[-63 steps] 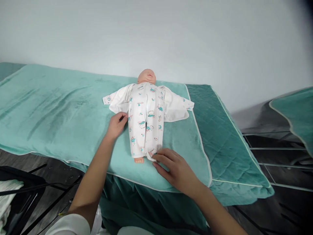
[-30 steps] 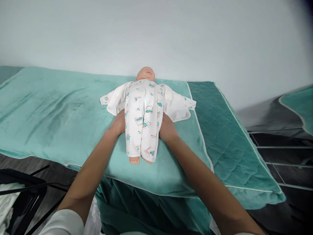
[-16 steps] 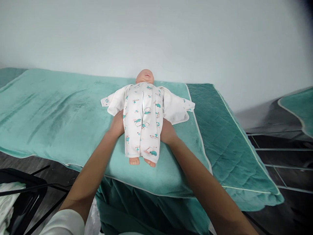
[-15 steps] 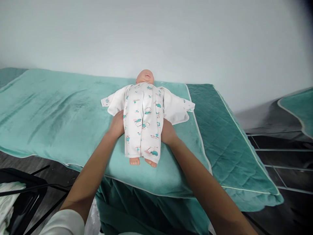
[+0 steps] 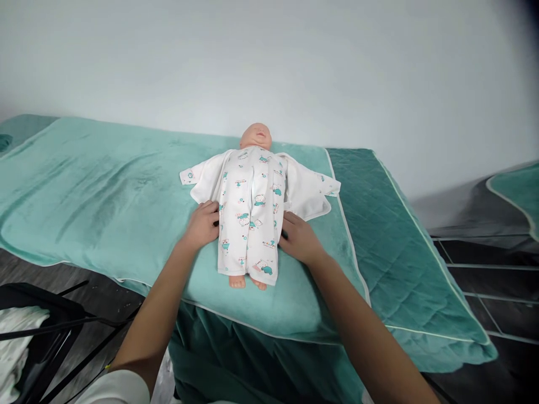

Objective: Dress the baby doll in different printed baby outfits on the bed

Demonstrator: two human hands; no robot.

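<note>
Near edge: dark green plush cloth [image 5: 261, 367] hangs below the light teal plush cover [image 5: 227, 311] of the bed. On this cover lies the pink plastic baby doll [image 5: 256, 136], face up, feet nearest. Both bare feet [image 5: 237, 281] project past the hems of the white cotton garment with teal cartoon print [image 5: 266, 224]. Leg stage judged done: both legs covered to the ankles.

Farther up, left hand [image 5: 202, 225] at one flank, right hand [image 5: 300, 238] at the other, both loosely curled, fingertips against or just under the garment's edges. Cannot tell whether either pinches cloth.

Printed front lies lengthwise up to the neck, a seam or slit down its middle; closure not readable. Plain white panels [image 5: 309, 196] flare out on both sides, ending in printed cuffs [image 5: 190, 176]; no doll hands show there. Judged left: bringing these loose panels in and fastening; arm placement unverified.

Farthest: doll's head, uncovered, close to the pale grey wall [image 5: 269, 62]. Overall judged partway, lower half ahead of upper.
</note>
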